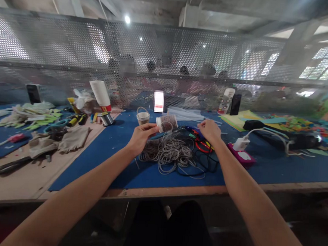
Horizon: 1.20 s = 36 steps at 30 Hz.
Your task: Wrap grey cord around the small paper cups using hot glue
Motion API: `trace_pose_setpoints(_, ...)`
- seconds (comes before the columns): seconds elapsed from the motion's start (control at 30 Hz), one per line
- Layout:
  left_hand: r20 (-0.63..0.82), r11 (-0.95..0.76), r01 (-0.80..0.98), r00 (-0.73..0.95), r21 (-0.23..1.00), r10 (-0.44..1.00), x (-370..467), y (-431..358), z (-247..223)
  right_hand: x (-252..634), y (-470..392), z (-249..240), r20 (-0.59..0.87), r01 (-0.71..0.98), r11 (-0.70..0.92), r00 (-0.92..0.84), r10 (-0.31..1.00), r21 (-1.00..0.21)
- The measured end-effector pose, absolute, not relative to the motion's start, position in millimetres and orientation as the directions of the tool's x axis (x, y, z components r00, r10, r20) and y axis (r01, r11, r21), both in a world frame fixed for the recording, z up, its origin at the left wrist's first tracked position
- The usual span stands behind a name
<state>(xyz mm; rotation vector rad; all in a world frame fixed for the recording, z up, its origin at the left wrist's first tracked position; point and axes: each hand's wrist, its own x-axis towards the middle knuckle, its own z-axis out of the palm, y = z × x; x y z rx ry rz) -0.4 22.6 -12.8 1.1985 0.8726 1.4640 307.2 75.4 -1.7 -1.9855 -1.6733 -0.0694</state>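
Observation:
A printed paper cup (168, 123) lies tipped on its side in the air, its white rim toward my left hand (141, 137), whose fingers are closed on that rim. A loop of pale cord hangs by the cup. Just beyond stands another paper cup (143, 117) with a cord handle arching over it. Under the held cup spreads a tangled heap of grey cord (173, 153). My right hand (210, 131) is pinched closed above red-handled scissors (204, 146); what its fingertips hold, if anything, is hidden. A blue-handled tool (193, 130) lies beside it.
A tilted stack of paper cups (100, 94) stands at the left, with gloves (74, 139) nearer. A phone (159, 101) leans on the mesh screen (169, 44). To the right are a white charger (241, 144) on a magenta block, yellow sheets (241, 121) and a black device (297, 141).

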Motion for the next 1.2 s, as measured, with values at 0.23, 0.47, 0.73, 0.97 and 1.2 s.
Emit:
trace_pose_setpoints(0.23, 0.249, -0.244, -0.229, -0.007, 0.942, 0.968, 1, 20, -12, 310, 74, -2, 0.063, 0.97, -0.17, 0.183, 0.981, -0.174)
trace_pose_setpoints(0.47, 0.234, -0.232, -0.229, -0.018, 0.945, 0.972, 1, 20, -11, 311, 74, 0, 0.115, 0.959, -0.184, 0.212, 0.97, -0.215)
trace_pose_setpoints(0.73, 0.262, -0.269, -0.162, -0.067, 0.949, 0.963, -1, 22, -13, 281, 66, 12, 0.368, 0.364, 0.291, 0.165, 0.915, -0.885)
trace_pose_setpoints(0.97, 0.324, -0.333, -0.072, -0.114, 0.94, 0.939, 1, 18, -8, 245, 35, 17, 0.563, 0.323, 0.534, -0.005, 0.826, -0.781)
trace_pose_setpoints(1.2, 0.337, -0.343, -0.033, -0.128, 0.939, 0.933, 0, 20, -9, 232, 21, 15, 0.502, 0.377, 0.498, -0.096, 0.859, -0.781)
